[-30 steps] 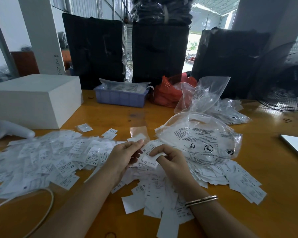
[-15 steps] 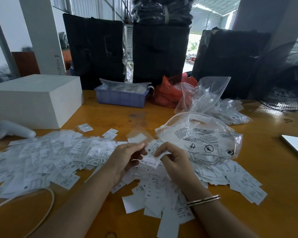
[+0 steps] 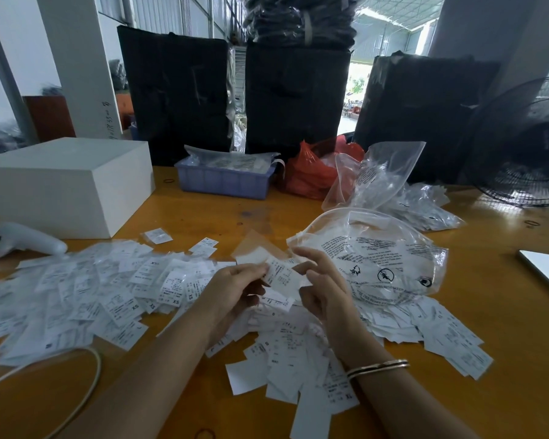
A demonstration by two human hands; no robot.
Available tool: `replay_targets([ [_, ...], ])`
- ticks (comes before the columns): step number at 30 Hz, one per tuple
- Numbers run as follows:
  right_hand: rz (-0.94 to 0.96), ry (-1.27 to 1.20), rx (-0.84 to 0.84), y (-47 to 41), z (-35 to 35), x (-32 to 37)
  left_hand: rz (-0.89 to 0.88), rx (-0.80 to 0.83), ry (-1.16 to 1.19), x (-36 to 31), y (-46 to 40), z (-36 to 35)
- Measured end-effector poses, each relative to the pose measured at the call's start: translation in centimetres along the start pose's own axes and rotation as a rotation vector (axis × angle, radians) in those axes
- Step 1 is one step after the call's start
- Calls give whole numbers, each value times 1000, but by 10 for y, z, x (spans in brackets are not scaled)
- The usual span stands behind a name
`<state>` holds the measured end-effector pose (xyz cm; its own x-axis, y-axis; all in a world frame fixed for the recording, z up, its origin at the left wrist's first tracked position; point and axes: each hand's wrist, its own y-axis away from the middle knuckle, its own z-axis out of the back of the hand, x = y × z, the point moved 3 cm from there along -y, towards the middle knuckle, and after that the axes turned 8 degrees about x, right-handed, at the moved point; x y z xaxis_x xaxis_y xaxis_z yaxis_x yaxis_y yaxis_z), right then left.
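My left hand (image 3: 232, 289) pinches a printed label (image 3: 282, 277) above the label pile (image 3: 292, 350); my right hand (image 3: 324, 289) hovers beside it, fingers loosely spread.

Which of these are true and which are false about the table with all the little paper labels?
1. The left hand pinches a white label. True.
2. The bracelet is on the left wrist. False: it is on the right wrist.
3. The tray at the back is green. False: it is blue.
4. A white box stands on the left side of the table. True.
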<state>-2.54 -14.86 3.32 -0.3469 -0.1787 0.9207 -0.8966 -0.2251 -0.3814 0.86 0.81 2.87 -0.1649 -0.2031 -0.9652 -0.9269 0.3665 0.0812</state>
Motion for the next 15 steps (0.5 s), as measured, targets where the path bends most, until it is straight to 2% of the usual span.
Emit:
replay_targets([
  [3, -33, 133, 62, 1, -2, 1, -2, 38, 18, -1, 1, -1],
  [8, -56, 252, -47, -2, -4, 3, 13, 188, -64, 1, 6, -9],
  [11, -67, 222, -101, -1, -2, 3, 23, 198, -122, 4, 6, -10],
  [15, -87, 42, -37, -1, -1, 2, -44, 111, -56, 3, 1, -5],
])
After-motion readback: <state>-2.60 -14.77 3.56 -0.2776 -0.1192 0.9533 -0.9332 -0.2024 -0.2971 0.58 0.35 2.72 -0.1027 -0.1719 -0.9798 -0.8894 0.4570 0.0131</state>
